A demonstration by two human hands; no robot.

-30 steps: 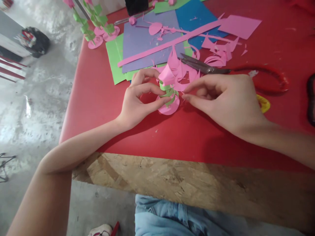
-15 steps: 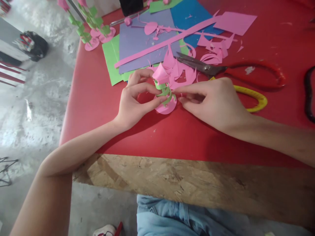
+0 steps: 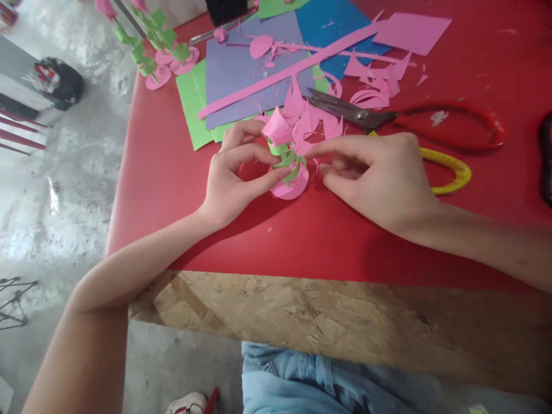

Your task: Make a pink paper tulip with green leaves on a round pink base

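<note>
A small paper flower (image 3: 278, 127) stands on a round pink paper base, with a pink folded bloom atop a curled green paper stem (image 3: 282, 152). My left hand (image 3: 230, 181) reaches in from the left, its thumb and finger closed on the green stem just above the base. On the other side is my right hand (image 3: 375, 178), its index fingertip beside the green curls. Its thumb is held apart from that finger, with nothing seen between them; whether the fingertip touches the paper I cannot tell.
Red-handled scissors (image 3: 366, 118) lie behind my right hand, beside a yellow handle (image 3: 451, 172). Pink paper scraps (image 3: 379, 86) and a long pink strip (image 3: 276, 80) overlie purple, blue and green sheets. More paper flowers (image 3: 157, 75) stand at the table's left back corner.
My right hand has drawn back slightly to the right, and its thumb and index finger are wider apart. The left hand keeps its hold on the flower.
</note>
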